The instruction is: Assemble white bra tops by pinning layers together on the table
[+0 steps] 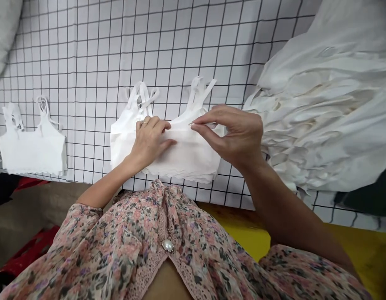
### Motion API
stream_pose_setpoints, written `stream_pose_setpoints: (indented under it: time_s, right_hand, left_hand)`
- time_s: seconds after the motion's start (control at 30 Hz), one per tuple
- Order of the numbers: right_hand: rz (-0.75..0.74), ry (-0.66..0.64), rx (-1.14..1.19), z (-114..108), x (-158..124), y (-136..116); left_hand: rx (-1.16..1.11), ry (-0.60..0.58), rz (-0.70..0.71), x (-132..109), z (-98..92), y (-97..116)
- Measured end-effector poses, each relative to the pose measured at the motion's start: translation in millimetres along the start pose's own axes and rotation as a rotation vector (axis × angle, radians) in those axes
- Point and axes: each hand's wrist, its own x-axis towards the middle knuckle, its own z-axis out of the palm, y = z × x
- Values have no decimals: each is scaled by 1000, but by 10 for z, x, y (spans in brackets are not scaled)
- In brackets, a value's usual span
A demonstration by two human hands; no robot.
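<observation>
A stack of white strappy crop tops [193, 154] lies in front of me, with straps pointing away and scalloped hems towards me. My left hand [150, 139] rests on the upper middle of the stack, its fingers slightly bent and thumb apart. Over the stack's right side, my right hand [235, 131] is closed in a pinch between thumb and index finger. Something tiny and thin shows at those fingertips, too small to name. Part of the top's right strap area is hidden behind this hand.
Another pile of white strappy tops [33, 152] lies at the left. A large heap of loose white garments [320, 108] covers the right side. Beneath everything is a white cloth with black grid lines [95, 50]. White fabric [5, 33] fills the upper left corner.
</observation>
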Motion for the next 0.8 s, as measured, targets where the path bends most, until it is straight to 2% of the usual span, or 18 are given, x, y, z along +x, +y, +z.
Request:
stream_pose_setpoints:
  time_s: [0.07,0.27,0.43,0.67,0.8]
  right_hand:
    - [17,-25,-25,39,-25,57]
    - [-142,-69,-102,128,-40,163]
    - [-58,-141,-156,90,-105,217]
    - [-68,-157,-179,55,-247,223]
    - [-34,-212,-183,50,-294,158]
  left_hand:
    - [28,-53,-20,-12,17,-3]
    - [29,-76,-33,29,55,24]
    - [-12,-23,-16,13,129,42]
    - [-89,-3,78,-19,244,5]
    - [-152,10,140,-44,311,-30]
